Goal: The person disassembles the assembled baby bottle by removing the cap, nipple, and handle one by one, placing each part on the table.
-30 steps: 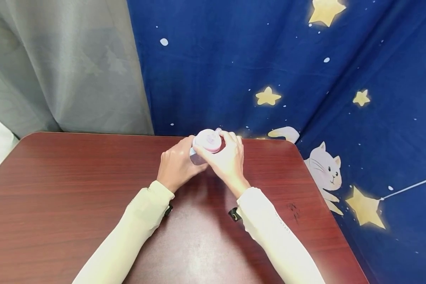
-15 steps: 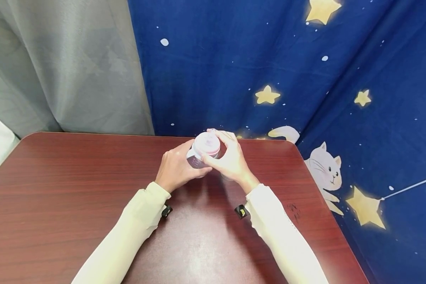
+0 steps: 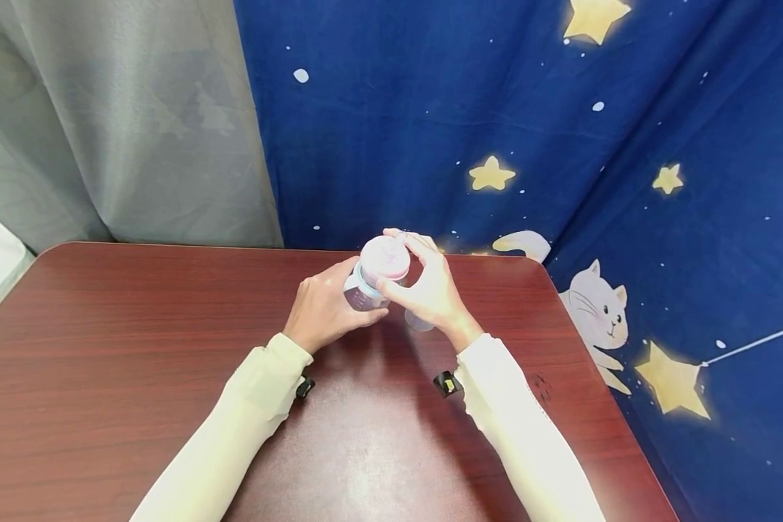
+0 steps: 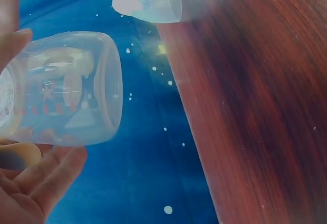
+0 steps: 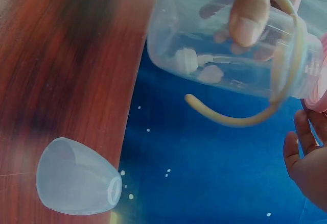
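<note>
A clear baby bottle (image 5: 230, 45) with red markings and curved, yellowish handles (image 5: 240, 121) is held above the table. My left hand (image 3: 326, 301) grips its body, with the thumb (image 5: 249, 27) across the side in the right wrist view. At the top is a pink-white lid (image 3: 385, 257), pinched at its rim by the thumb and fingers of my right hand (image 3: 427, 290). Part of the bottle's neck (image 5: 308, 66) shows below the pink rim. A clear dome-shaped cap (image 5: 76, 178) stands on the table by the far edge, partly behind my right hand in the head view.
The reddish-brown wooden table (image 3: 170, 348) ends just beyond the hands. Behind it hang a grey curtain (image 3: 156, 130) and a blue star-patterned curtain (image 3: 391, 130). Black wrist devices (image 3: 448, 384) sit beneath the sleeves.
My right hand has turned and shifted slightly right with the lid. More of the bottle shows below the lid now, and the clear cap has come into view beside the right hand.
</note>
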`<state>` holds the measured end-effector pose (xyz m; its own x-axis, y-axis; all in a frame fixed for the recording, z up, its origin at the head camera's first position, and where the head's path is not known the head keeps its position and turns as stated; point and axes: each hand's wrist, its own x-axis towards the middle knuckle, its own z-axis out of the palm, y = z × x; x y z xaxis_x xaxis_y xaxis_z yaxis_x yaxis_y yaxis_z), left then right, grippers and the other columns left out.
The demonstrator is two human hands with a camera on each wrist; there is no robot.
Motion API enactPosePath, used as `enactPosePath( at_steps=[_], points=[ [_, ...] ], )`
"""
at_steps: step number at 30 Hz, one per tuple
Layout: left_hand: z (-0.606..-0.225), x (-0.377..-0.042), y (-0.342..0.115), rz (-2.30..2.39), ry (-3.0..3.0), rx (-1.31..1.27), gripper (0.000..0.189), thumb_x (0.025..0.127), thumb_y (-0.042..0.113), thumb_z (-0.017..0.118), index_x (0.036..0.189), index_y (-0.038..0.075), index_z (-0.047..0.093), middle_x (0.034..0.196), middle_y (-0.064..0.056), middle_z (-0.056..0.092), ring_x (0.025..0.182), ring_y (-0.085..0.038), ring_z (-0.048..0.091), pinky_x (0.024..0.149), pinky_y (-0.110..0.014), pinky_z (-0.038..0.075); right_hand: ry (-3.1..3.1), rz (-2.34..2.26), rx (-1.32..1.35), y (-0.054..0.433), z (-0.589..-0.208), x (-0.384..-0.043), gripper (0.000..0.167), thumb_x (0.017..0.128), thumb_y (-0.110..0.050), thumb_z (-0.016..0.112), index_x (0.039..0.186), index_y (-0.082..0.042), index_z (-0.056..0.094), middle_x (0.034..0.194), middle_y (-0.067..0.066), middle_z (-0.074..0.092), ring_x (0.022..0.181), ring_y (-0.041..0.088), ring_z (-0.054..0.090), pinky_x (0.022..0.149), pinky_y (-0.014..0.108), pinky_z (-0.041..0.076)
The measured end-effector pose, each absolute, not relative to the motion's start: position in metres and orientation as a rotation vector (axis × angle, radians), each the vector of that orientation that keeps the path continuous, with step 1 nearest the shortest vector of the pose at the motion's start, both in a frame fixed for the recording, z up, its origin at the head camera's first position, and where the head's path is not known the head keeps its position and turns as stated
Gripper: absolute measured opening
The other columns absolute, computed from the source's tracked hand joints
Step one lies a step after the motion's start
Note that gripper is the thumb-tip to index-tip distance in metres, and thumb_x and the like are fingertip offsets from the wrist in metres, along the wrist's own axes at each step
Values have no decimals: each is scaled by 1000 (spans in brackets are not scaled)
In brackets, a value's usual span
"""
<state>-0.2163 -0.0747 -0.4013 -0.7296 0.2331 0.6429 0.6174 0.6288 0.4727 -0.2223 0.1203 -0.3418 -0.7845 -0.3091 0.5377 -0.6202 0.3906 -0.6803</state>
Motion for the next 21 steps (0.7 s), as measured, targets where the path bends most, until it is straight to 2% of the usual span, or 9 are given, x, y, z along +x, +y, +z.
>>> enactPosePath(
  at_steps=[11,16,21],
  points=[
    [-410,-217,-78,-952,-2325,-670,71,62,48,90,117,10,64,96,-2,69,77,-18,66,65,-41,54,-2168,1419,783,118,-325,-221,62,75,-17,83,133,-6,62,132,6,63,122,19,50,96,43,43],
    [-409,-219,-81,-958,-2333,-658,70,64,48,88,120,13,64,100,0,70,81,-17,67,67,-40,55,-2043,1475,750,116,-311,-217,61,76,-15,82,132,-2,62,133,10,63,129,19,49,108,40,37],
    [-408,-223,-87,-979,-2350,-625,74,63,47,89,125,14,63,107,-2,70,88,-18,68,72,-42,55,-1949,1524,797,113,-295,-210,62,75,-17,80,131,2,61,132,11,62,123,22,53,105,38,42]
  ],
)
